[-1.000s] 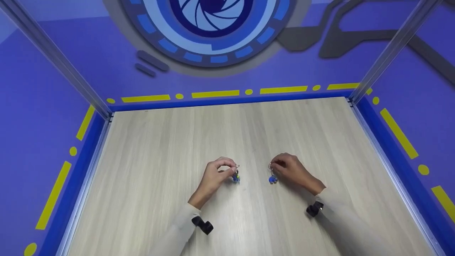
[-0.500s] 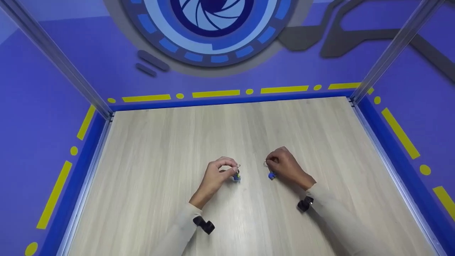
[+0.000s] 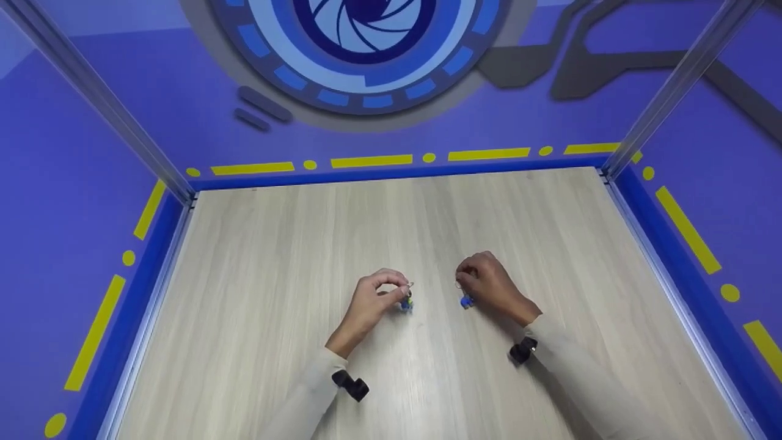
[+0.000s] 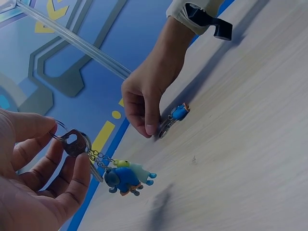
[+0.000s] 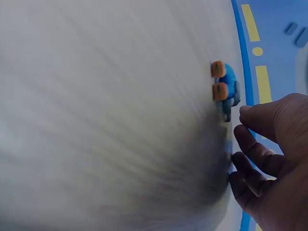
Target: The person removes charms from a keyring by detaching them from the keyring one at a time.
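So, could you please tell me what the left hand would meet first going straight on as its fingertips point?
Probably the right hand, or the blue figurine keychain that it pinches, though relative heights are unclear.

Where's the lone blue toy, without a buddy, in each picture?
Head: lone blue toy, right of centre, below the middle.
Left wrist: lone blue toy, just right of centre.
Right wrist: lone blue toy, upper right.
Shared landmark: yellow stripes on the wall.
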The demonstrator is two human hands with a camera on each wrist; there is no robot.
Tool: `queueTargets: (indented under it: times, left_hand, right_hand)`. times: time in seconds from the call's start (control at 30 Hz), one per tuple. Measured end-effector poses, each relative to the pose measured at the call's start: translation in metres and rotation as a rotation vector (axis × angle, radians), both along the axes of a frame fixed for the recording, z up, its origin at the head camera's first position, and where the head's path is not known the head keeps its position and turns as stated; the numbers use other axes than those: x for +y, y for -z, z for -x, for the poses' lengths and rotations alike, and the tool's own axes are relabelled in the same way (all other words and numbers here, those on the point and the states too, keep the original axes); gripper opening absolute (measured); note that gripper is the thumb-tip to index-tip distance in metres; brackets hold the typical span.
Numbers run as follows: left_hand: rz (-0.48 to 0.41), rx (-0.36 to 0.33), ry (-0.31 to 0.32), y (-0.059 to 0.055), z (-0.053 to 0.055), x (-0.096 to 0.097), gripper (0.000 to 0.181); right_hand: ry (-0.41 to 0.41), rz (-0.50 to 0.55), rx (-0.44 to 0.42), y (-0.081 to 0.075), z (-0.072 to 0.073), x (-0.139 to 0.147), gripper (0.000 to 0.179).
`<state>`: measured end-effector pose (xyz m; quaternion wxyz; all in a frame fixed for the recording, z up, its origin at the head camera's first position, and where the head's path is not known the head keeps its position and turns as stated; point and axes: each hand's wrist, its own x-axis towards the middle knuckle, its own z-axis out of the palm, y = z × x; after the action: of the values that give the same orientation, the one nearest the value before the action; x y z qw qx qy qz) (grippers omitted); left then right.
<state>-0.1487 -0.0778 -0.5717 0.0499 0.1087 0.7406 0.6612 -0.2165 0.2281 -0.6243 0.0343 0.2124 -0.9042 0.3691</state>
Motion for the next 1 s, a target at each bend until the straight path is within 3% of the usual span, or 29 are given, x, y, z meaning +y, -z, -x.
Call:
queueTargets:
  times: [0.13,0.37,0.7,1.0]
  left_hand:
    - [-0.004,0.001,0.008,-0.001,0.0,0.001,0.008]
    - [0.007,-0.004,0.015,-0.002,-0.001,0.001,0.013]
    - [-0.006,-0.013,0.019,-0.006,-0.001,0.002,0.015]
    - [-0.05,0.011,0.056,-0.007,-0.005,0.009,0.009]
  right_hand:
    - [-0.03,0.047,0.013,-0.007,-0.008,-0.004,0.002]
    - [-0.126,0.129,0.026,-0.023,-0.024,-0.017,0.008]
    - [-0.236,0.139,0.021,-0.054,-0.041,-0.044,0.009]
    - [-0.326,0.189,0.044,-0.054,-0.048,-0.056,0.015]
